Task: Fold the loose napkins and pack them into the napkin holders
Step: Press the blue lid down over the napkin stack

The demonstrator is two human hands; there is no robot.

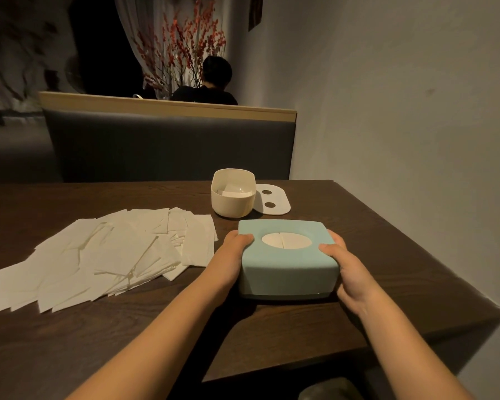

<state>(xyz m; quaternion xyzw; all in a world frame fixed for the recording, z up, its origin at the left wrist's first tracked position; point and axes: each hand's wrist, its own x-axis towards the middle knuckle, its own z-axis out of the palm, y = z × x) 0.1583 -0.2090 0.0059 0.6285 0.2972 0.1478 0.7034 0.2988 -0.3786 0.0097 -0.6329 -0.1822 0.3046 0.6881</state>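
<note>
With our left hand and right hand curled round the sides of the lidded pale blue plastic napkin holder on the dark wooden table, we judge it packed, while the open cream holder looks part-filled and the spread of loose white paper napkins remains unfolded.

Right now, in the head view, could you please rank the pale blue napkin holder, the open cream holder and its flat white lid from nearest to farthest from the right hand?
1. Pale blue napkin holder: gripped by the right hand.
2. Flat white lid: lying behind.
3. Open cream holder: behind, further left.

Dark table, booth seat
</note>
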